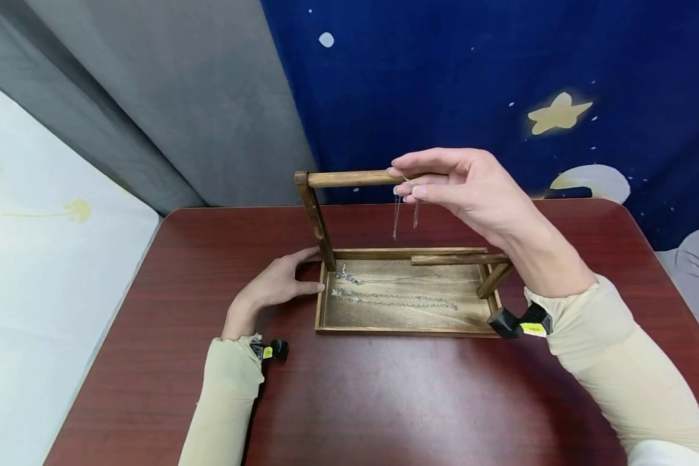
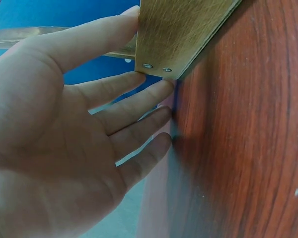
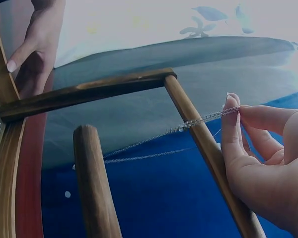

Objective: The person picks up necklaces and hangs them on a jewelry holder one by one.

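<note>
Between thumb and fingertips my right hand (image 1: 463,184) pinches a thin silver necklace (image 3: 208,118), beside the upper bar (image 1: 346,178) of a wooden jewelry stand. In the head view two strands dangle below the fingers; in the right wrist view the chain passes across the bar. My left hand (image 1: 276,281) touches the left end of the stand's tray (image 1: 408,331). Its fingers are spread and fairly straight against the end wall in the left wrist view. Several silver chains (image 1: 396,301) lie in the tray.
A shorter, lower bar (image 1: 454,259) juts over the tray's right side on its own post (image 1: 494,281). The stand sits on a dark red wooden table (image 1: 384,401). Grey and blue curtains (image 1: 431,77) hang behind, and a white cloth (image 1: 46,272) is at left.
</note>
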### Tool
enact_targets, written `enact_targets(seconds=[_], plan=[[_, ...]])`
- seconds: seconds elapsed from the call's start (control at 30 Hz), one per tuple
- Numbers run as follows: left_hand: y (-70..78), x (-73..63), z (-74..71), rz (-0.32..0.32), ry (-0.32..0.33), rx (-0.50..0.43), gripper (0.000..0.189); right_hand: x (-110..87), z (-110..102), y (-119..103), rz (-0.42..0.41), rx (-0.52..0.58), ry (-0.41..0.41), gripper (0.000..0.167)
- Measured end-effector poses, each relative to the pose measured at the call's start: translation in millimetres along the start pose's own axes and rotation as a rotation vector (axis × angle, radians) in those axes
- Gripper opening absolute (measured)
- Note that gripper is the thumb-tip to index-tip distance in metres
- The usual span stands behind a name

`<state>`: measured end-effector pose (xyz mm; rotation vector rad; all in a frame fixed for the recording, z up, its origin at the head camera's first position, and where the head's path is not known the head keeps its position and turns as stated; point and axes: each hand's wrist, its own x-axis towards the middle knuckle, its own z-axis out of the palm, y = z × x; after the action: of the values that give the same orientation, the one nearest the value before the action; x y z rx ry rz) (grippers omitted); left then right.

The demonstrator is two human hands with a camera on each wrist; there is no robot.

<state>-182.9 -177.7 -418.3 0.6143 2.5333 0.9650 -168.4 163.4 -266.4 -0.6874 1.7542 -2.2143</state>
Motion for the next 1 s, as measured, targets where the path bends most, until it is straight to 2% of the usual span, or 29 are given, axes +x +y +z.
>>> enact_targets(seconds=[0.27,0.5,1.0], plan=[[1.0,0.2,-0.4,-0.007,0.006,-0.009,0.076,10.0,13.0,3.3,0.003,-0.007,-0.019,0.034],[-0.8,2.8,1.2,-0.001,0.013,-0.078,0.077,19.2,24.7,7.3,-0.012,0.01,-0.035,0.034],[-2.4,3.0,1.0,0.022,0.021,-0.058,0.076,33.6,47.1,12.2,0.027,0.026,-0.06,0.037]])
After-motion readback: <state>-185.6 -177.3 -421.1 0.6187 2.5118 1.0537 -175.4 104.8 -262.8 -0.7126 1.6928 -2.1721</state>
